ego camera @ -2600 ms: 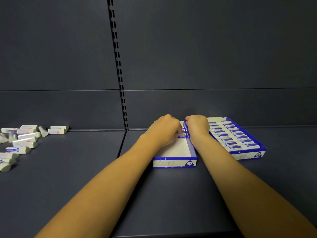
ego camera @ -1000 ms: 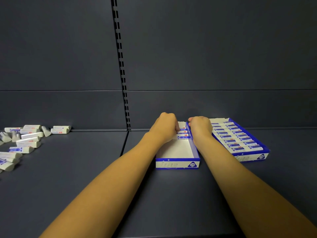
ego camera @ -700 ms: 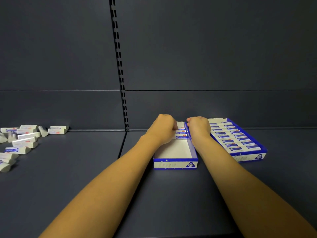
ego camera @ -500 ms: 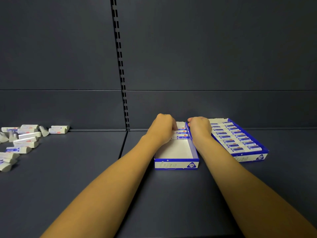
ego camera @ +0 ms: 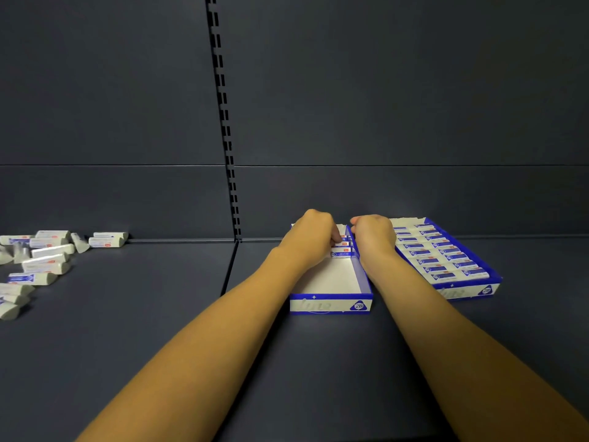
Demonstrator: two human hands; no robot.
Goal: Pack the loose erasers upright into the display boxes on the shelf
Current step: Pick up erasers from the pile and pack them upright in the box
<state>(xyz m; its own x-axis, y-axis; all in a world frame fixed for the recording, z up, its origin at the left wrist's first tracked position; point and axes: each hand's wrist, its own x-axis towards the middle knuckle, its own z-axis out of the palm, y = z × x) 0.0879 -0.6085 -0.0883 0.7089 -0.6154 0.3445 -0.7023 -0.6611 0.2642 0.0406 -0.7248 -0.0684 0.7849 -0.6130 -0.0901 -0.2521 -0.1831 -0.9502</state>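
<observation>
Step in hand: seating erasers upright at the rear of the near display box, most of its floor bare. Left hand and right hand curl over the standing row; whether either grip pinches an eraser cannot be told. Far box reads full. Next: fetch from the loose erasers lying well left on the shelf.

A: Backdrop? Dark grey back panel, matte, with one thin horizontal seam across it at mid height.

B: Noted. Slotted upright runs top to bottom, left of centre, paired dark slots along it.

A: Below its foot, a joint line continues toward the viewer, slanting slightly left.
</observation>
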